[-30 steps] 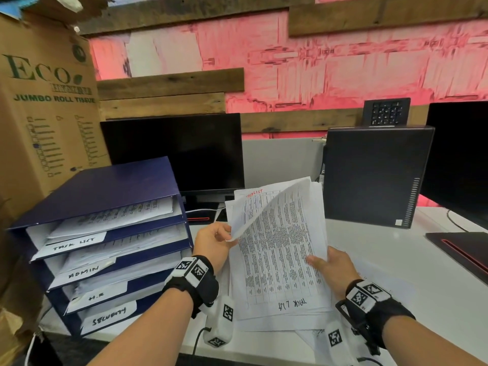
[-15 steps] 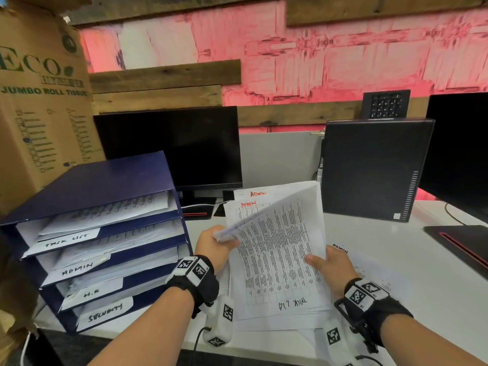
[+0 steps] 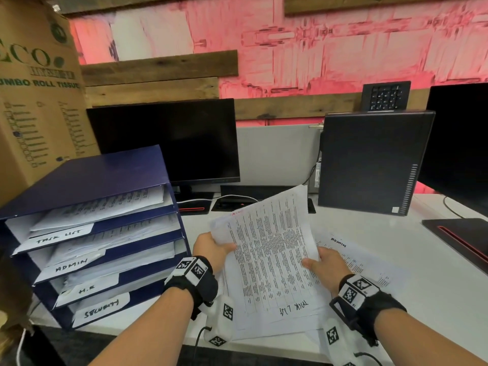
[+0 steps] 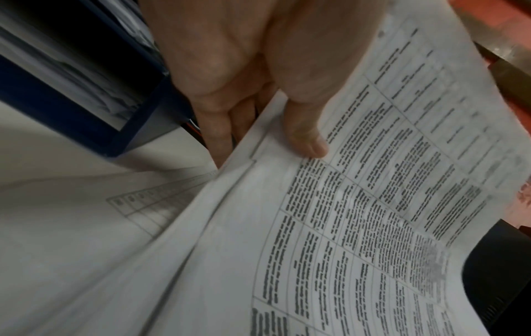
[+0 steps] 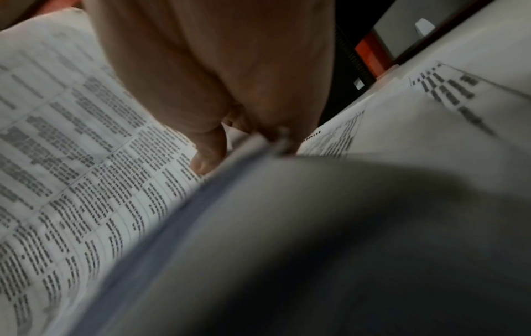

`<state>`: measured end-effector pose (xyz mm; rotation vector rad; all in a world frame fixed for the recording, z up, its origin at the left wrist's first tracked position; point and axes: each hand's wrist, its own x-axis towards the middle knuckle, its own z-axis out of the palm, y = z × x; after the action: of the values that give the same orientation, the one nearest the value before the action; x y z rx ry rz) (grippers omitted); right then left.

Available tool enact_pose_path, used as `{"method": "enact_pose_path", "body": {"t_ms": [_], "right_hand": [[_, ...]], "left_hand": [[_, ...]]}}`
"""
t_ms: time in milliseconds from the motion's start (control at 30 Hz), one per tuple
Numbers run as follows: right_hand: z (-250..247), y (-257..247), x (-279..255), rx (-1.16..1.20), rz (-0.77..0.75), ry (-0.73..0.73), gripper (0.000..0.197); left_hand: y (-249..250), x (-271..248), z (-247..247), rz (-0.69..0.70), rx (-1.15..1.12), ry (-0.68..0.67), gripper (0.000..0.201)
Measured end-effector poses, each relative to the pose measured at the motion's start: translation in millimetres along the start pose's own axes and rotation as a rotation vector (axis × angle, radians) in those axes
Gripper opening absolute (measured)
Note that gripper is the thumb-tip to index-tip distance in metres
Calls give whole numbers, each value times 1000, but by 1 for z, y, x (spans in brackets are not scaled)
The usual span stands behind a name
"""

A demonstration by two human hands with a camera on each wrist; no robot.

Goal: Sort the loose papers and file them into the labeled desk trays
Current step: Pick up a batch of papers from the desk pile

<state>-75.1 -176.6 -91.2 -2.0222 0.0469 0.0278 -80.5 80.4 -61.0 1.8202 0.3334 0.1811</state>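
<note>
A printed sheet marked TASK LIST (image 3: 269, 257) is held tilted above the desk between both hands. My left hand (image 3: 211, 249) pinches its left edge, thumb on top (image 4: 307, 141) and fingers underneath. My right hand (image 3: 320, 265) pinches the right edge, thumb on the print (image 5: 207, 156). More loose papers (image 3: 280, 328) lie beneath it, and a sheet marked ADMIN (image 3: 353, 257) lies on the desk to the right. The blue stacked desk tray (image 3: 87, 180) stands at the left, its shelves labelled TASK LIST (image 3: 59, 237), ADMIN (image 3: 71, 264), H.R (image 3: 85, 289) and SECURITY (image 3: 101, 307), each holding papers.
A dark monitor (image 3: 169, 141) stands behind the papers, with a black computer case (image 3: 369, 162) to the right and a second monitor (image 3: 459, 138) at the far right. A large cardboard box (image 3: 31, 101) rises at the left behind the tray. The white desk (image 3: 422, 286) extends to the right.
The top sheet has come down and tilted to the right, now covering the sheets that stood behind it. An ADMIN sheet now lies exposed on the desk to the right. Both hands keep their grip.
</note>
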Motion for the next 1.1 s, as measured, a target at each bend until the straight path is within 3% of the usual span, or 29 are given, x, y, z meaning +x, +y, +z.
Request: {"method": "enact_pose_path", "body": {"t_ms": [100,233,400,533,633,767,833,967,1100], "right_hand": [[0,2,5,-145,12,28,4],[-9,1,7,-328,41,105,32],[-25,-8,4,-426,20,186,22],[-30,-26,-4,-407,-104,149,34],[-35,-51,-12,-505,-176,100,39],[-51,-105,-28,-942,-267,-29,52],[-54,-136,-34,-1051,-356,-34,49],[-38,-185,-44,-1054,-510,20,26],[-12,-214,-55,-992,-560,22,25]], "left_hand": [[-4,5,-1,-28,-105,12,28],[2,2,-6,82,-10,110,7],[8,4,-24,108,33,191,20],[18,-1,-42,126,177,149,21],[34,-15,-56,195,239,139,28],[61,-42,-76,305,265,154,33],[71,-51,-87,327,258,163,33],[85,-67,-98,370,317,98,16],[89,-79,-101,425,357,64,12]]}}
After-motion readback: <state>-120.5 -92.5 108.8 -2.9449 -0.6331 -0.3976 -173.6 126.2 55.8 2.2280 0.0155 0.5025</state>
